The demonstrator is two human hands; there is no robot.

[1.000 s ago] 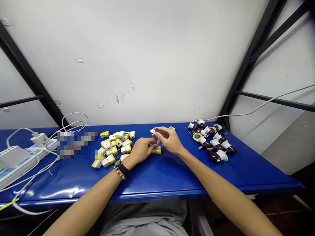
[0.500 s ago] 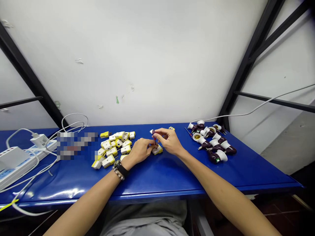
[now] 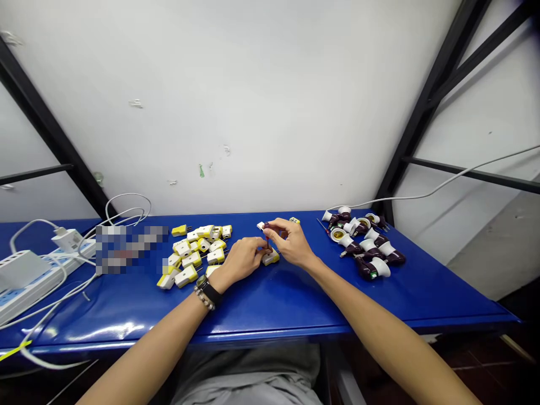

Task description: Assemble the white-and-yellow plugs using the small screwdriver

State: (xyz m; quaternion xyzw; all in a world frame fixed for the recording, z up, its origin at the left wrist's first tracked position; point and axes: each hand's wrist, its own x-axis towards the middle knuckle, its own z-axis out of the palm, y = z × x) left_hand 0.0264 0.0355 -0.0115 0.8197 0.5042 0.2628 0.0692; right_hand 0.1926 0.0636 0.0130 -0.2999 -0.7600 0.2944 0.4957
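Observation:
A white-and-yellow plug (image 3: 270,257) lies on the blue table in front of me. The fingers of my left hand (image 3: 243,257) are closed at its left end, next to a screwdriver tip. My right hand (image 3: 292,242) pinches a small screwdriver (image 3: 267,241) with a dark red shaft, held upright over the plug. The tip's contact point is hidden by my fingers. Just behind the screwdriver sits a small white piece (image 3: 260,225). Another yellow plug part (image 3: 294,220) lies beyond my right hand.
Several white-and-yellow plugs (image 3: 192,259) are heaped on the left. Several dark purple-and-white lamp holders (image 3: 368,246) lie in a pile on the right, beside a thin screwdriver (image 3: 323,226). A power strip (image 3: 31,289) with white cables takes up the far left. Black metal posts (image 3: 415,118) flank the table.
My hands and the screwdriver have shifted very slightly, and the right fingers have turned a little around the handle. The plug stays in nearly the same spot.

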